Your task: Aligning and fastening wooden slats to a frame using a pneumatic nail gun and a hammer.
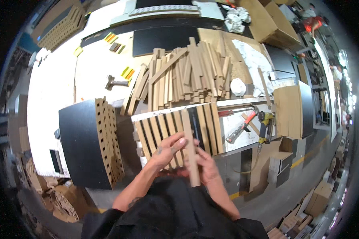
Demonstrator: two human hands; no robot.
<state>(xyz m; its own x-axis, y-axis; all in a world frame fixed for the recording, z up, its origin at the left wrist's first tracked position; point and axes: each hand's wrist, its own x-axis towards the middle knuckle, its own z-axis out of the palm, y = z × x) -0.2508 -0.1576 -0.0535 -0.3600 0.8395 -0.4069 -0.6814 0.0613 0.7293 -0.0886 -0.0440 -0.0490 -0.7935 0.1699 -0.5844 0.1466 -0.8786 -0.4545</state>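
A narrow light-wood strip (191,155) stands lengthwise in front of me, held above a black panel with several wooden slats (146,135) fixed in rows. My left hand (168,152) pinches the strip from the left, its fingers closed together at the edge. Around the strip's right side curl the fingers of my right hand (205,165), partly hidden behind it and slightly blurred. A dark gap shows between the slats, right of the strip's upper end. Just beyond the panel lies a large pile of loose wooden strips (187,75).
Right of the panel lie a red-handled claw hammer (243,125) and a yellow nail gun (264,126) with a hose. A mallet (116,82) rests at left, beyond a stack of black-faced slatted panels (80,143). A cardboard box (273,24) stands at the far right.
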